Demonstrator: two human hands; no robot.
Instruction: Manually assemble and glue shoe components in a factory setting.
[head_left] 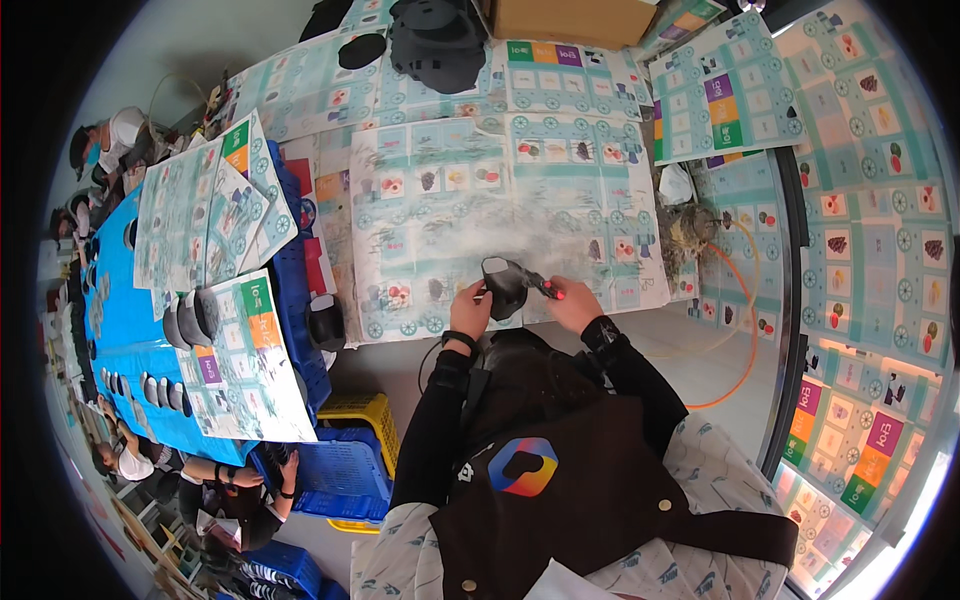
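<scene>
Above the near edge of the paper-covered table, my left hand (469,310) grips the side of a black shoe upper (504,290) with a pale patch at its top. Its fingers are closed round the edge. My right hand (574,305), also closed, holds a small black hand tool (541,284) with red parts. The tool's front end points at the upper and comes very close to it; whether they touch I cannot tell. Greyish dark smears mark the table sheet (440,225) beyond my hands.
A heap of black pieces (437,45) lies at the table's far side, near a cardboard box (570,20). To the left, several black shoe parts (188,320) rest by a blue surface (130,290). Blue crates (345,470) stand below. An orange hose (750,345) hangs at right. Co-workers sit left.
</scene>
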